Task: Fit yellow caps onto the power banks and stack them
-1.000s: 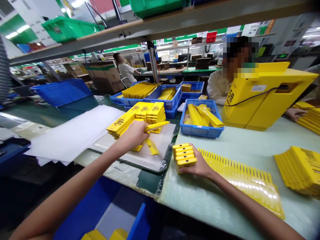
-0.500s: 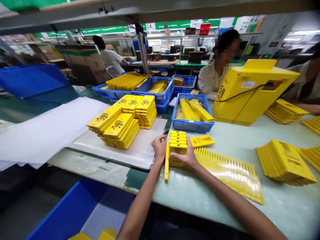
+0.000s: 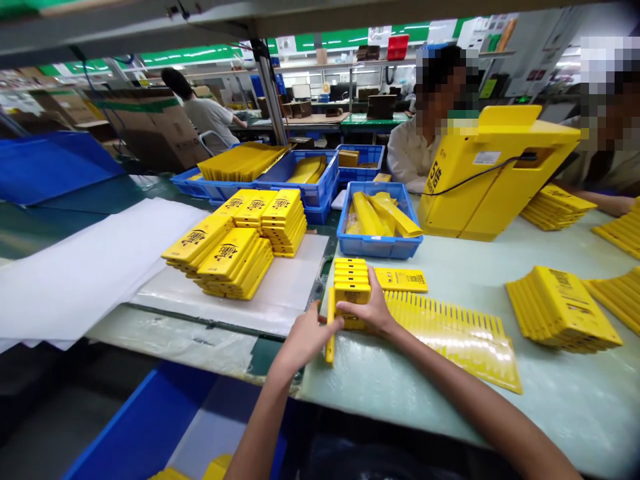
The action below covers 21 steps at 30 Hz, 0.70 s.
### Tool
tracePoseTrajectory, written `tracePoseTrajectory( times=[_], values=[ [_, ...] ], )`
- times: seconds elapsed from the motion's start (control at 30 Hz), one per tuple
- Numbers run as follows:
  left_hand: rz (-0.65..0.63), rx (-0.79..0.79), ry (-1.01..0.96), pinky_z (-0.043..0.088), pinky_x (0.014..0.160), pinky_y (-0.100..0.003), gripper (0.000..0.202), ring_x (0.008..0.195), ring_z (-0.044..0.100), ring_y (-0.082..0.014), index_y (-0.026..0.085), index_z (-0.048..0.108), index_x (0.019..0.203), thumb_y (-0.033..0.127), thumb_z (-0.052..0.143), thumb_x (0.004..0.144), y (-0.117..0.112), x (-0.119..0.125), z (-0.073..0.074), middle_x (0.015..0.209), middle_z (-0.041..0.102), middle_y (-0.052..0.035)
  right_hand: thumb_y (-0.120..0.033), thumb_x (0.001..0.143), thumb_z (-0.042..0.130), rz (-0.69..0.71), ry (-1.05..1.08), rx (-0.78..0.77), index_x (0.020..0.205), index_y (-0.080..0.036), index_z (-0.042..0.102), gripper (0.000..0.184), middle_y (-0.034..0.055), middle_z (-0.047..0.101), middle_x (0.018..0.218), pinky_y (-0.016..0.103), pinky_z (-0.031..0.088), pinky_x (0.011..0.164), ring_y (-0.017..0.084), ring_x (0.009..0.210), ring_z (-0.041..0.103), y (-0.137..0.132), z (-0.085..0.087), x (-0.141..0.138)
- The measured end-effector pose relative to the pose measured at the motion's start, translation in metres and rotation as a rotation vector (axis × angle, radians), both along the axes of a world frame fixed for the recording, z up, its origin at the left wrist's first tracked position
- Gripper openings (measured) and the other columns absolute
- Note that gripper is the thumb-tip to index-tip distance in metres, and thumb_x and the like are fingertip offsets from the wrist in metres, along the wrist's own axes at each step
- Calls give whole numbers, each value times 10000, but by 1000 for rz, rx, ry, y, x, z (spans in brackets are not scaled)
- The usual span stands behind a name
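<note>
My right hand [image 3: 373, 308] is closed around the side of a short stack of yellow power banks [image 3: 352, 288], thumb across the front. Against the stack's left side, a single yellow power bank [image 3: 330, 337] stands on its narrow edge. My left hand [image 3: 306, 337] is at this one, thumb across it and fingers on its left side; the fingertips are partly hidden. Just behind my right hand lies another flat power bank [image 3: 403, 279] with printed markings. To the right, a fanned sheet of yellow film strips [image 3: 450, 333] lies under my right forearm.
Stacked printed power banks [image 3: 230, 253] sit on white sheets at left. A blue bin [image 3: 380, 248] of yellow film stands behind my hands. Beyond it are more blue bins [image 3: 325, 190] and a large yellow machine [image 3: 485, 180]. More stacks [image 3: 565, 307] lie right. Co-workers sit across the bench.
My left hand has come down and toward me from behind the edge-standing power bank, opening from a fist to grip it. My right hand stays on the stack. The view has shifted slightly.
</note>
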<state>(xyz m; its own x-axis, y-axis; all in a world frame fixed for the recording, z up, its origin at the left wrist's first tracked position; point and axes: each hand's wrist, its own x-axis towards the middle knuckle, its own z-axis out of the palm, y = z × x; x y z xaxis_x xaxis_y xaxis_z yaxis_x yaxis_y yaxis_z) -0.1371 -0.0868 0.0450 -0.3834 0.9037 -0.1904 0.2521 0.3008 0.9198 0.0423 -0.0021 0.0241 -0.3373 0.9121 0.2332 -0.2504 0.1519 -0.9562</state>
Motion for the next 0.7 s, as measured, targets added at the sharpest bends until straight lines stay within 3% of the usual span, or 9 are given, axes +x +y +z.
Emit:
tracePoseTrajectory(
  times=[0.07, 0.17, 0.33, 0.4, 0.53, 0.7],
  values=[
    [-73, -42, -21, 585, 803, -383, 451, 876, 785, -346, 195, 837, 1024, 256, 909, 583, -17, -6, 0, 922, 847, -100, -520, 620, 1090, 7, 1, -20, 1378, -258, 558, 962, 145, 726, 1415, 561, 566, 1211, 377, 1352, 714, 1, 3, 1],
    [-67, -23, -104, 609, 830, -419, 352, 931, 800, -376, 170, 808, 939, 315, 816, 619, -19, -21, 1, 979, 853, -139, -519, 558, 1105, 19, -5, -47, 1337, -267, 586, 969, 131, 734, 1393, 560, 561, 1211, 385, 1359, 707, 3, 10, 5],
    [11, 211, -261, 652, 976, -442, 661, 1171, 798, -374, 178, 714, 1213, 480, 867, 645, 13, -32, 6, 1259, 832, -143, -478, 493, 1122, 180, 5, -119, 1331, -273, 622, 998, 122, 750, 1406, 562, 568, 1197, 401, 1371, 703, 4, 14, 17],
    [1, 306, -321, 641, 1038, -424, 711, 1250, 779, -364, 194, 692, 1233, 521, 911, 640, 31, -21, 5, 1308, 820, -135, -472, 500, 1121, 216, 20, -130, 1373, -283, 625, 1022, 128, 733, 1449, 574, 542, 1229, 406, 1409, 683, 4, 12, 19],
    [-71, 355, -448, 660, 1017, -458, 733, 1175, 811, -372, 187, 722, 1160, 773, 831, 734, 63, 16, -5, 1195, 841, -148, -461, 491, 1125, 238, 25, -113, 1533, -301, 565, 1194, 156, 621, 1607, 605, 472, 1294, 420, 1523, 598, 6, 9, 22],
    [-156, 279, -501, 694, 941, -497, 815, 1094, 826, -385, 212, 764, 1044, 963, 746, 729, 71, 41, -19, 1007, 844, -133, -449, 479, 1146, 237, -18, -73, 1632, -296, 475, 1343, 171, 592, 1638, 596, 493, 1284, 419, 1551, 570, 6, 11, 27]
  ],
)
